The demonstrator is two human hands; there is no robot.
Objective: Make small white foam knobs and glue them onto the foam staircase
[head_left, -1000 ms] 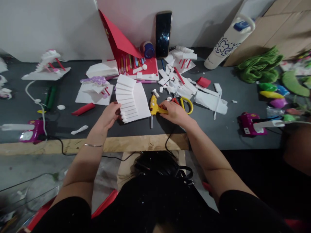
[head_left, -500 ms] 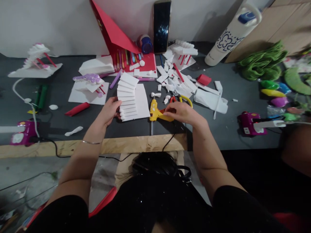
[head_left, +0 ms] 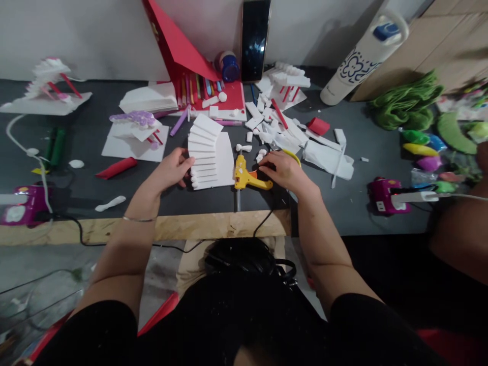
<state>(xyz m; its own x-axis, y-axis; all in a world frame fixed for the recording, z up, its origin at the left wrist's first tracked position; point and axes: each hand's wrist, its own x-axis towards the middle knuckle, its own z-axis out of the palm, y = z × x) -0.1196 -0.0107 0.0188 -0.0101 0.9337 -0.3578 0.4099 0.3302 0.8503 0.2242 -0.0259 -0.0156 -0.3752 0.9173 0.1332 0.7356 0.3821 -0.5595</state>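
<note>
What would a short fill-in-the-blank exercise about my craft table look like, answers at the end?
The person's ____ hand touches the curved staircase of white foam strips.
The plastic glue gun is coloured ____.
The tall white bottle with blue flower outlines stands to the ____ of the upright, black-screened phone.
The bundle of looped yarn is coloured ____.
Missing words: left; yellow; right; green.
</note>
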